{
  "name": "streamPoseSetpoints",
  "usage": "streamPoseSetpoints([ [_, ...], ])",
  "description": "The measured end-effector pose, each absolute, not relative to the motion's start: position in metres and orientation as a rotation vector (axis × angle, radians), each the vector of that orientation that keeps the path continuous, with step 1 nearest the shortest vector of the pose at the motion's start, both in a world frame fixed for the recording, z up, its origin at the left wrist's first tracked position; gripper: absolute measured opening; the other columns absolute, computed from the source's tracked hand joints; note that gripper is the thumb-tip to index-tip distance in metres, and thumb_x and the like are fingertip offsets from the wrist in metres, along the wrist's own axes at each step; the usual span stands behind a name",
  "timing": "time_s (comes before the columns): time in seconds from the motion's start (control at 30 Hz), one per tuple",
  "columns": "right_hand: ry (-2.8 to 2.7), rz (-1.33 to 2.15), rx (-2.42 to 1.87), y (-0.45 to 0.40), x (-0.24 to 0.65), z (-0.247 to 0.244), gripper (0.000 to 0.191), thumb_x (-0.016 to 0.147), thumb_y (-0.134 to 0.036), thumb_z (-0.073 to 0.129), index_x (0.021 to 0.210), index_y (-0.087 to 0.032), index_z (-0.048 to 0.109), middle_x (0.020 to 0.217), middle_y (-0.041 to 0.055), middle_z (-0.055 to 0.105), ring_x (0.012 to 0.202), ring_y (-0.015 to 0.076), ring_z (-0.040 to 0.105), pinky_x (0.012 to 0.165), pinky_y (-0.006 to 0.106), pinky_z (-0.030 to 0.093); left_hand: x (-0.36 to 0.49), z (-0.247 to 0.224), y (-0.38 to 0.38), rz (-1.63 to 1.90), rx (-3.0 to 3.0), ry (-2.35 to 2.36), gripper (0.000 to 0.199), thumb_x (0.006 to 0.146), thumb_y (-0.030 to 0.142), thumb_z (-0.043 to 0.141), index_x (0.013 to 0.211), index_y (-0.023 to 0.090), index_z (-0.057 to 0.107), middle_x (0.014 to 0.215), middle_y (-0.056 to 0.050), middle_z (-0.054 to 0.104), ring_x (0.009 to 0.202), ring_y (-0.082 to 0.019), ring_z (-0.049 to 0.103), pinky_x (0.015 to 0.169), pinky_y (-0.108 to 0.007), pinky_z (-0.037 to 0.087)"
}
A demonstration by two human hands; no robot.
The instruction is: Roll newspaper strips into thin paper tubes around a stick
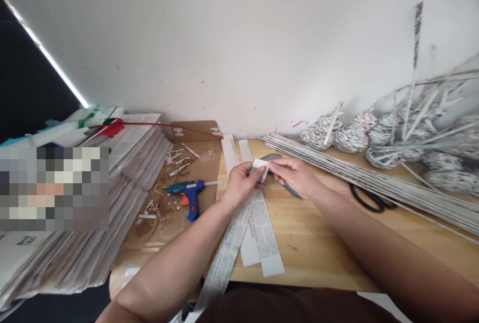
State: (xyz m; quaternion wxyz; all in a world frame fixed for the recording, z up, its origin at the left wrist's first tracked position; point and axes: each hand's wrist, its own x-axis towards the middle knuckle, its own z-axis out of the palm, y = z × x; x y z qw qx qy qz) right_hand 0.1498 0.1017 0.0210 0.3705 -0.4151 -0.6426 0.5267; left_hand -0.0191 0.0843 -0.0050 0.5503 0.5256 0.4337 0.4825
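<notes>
My left hand (242, 182) is closed on a newspaper strip, its thumb pressed over the pale folded end (261, 164). At the right edge of that end, my right hand (294, 174) pinches the paper between thumb and fingers. A long printed newspaper strip (228, 255) runs from below my left hand towards the front edge; whether it joins the held end is hidden. More paper strips (270, 248) lie flat and overlapping beneath my hands. Partly covered by my right hand is a dark grey flat object (292, 191), its kind unclear.
Left of my arms, a blue glue gun (192, 198) lies on stained cardboard (207, 163) among paper scraps. A tall newspaper stack (123, 183) stands farther left. To the right are rolled paper sticks (337, 163), black-handled scissors (368, 200) and several woven paper shapes (352, 138) along the wall.
</notes>
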Motion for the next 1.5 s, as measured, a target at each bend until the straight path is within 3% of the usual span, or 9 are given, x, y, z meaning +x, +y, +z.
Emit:
streamPoseSetpoints([
  [0.23, -1.433, 1.426, -1.01, 0.1, 0.144, 0.016, 0.032, 0.077, -0.044, 0.066, 0.065, -0.015, 0.061, 0.051, -0.0047, 0.043, 0.045, 0.0072, 0.034, 0.044, 0.024, 0.023, -0.017, -0.006, 0.083, 1.122, 1.281, 1.016, 0.038, 0.078, 0.05, 0.065, 0.089, 0.013, 0.068, 0.073, -0.005, 0.067, 0.067, -0.014, 0.063, 0.06, -0.025, 0.055],
  [0.47, -1.426, 1.445, -1.015, 0.099, 0.144, 0.018, 0.031, 0.078, -0.044, 0.066, 0.069, -0.015, 0.064, 0.051, -0.0044, 0.045, 0.045, 0.0068, 0.034, 0.042, 0.023, 0.021, -0.017, -0.004, 0.082, 1.117, 1.252, 1.03, 0.038, 0.076, 0.049, 0.067, 0.089, 0.013, 0.068, 0.074, -0.004, 0.068, 0.068, -0.016, 0.065, 0.061, -0.027, 0.056],
  [0.83, -1.187, 1.427, -1.004, 0.106, 0.139, -0.001, 0.031, 0.065, -0.042, 0.078, 0.067, -0.014, 0.066, 0.052, -0.0046, 0.046, 0.043, 0.0052, 0.033, 0.039, 0.022, 0.019, -0.017, -0.013, 0.082, 1.098, 1.284, 1.018, 0.031, 0.075, 0.041, 0.07, 0.089, 0.013, 0.064, 0.077, -0.005, 0.069, 0.072, -0.018, 0.067, 0.066, -0.03, 0.056],
  [1.1, -1.122, 1.416, -1.013, 0.1, 0.135, 0.008, 0.035, 0.062, -0.042, 0.08, 0.057, -0.016, 0.058, 0.049, -0.0056, 0.044, 0.042, 0.0051, 0.031, 0.039, 0.022, 0.018, -0.015, -0.01, 0.079, 1.094, 1.388, 1.058, 0.027, 0.072, 0.036, 0.073, 0.086, 0.015, 0.065, 0.077, -0.006, 0.071, 0.07, -0.018, 0.067, 0.066, -0.028, 0.053],
  [1.33, -1.211, 1.374, -0.98, 0.098, 0.135, 0.005, 0.036, 0.066, -0.045, 0.078, 0.06, -0.018, 0.055, 0.054, -0.0046, 0.049, 0.045, 0.0064, 0.035, 0.041, 0.022, 0.024, -0.014, -0.009, 0.077, 1.109, 1.336, 1.093, 0.032, 0.072, 0.044, 0.072, 0.08, 0.014, 0.067, 0.07, -0.004, 0.068, 0.064, -0.017, 0.065, 0.06, -0.028, 0.054],
  [1.5, -1.495, 1.391, -0.944, 0.102, 0.141, 0.006, 0.032, 0.077, -0.047, 0.068, 0.081, -0.016, 0.069, 0.061, -0.0025, 0.052, 0.05, 0.0083, 0.041, 0.046, 0.023, 0.03, -0.015, -0.009, 0.079, 1.115, 1.292, 1.068, 0.034, 0.074, 0.046, 0.069, 0.08, 0.013, 0.066, 0.069, -0.004, 0.066, 0.063, -0.015, 0.063, 0.06, -0.028, 0.056],
])
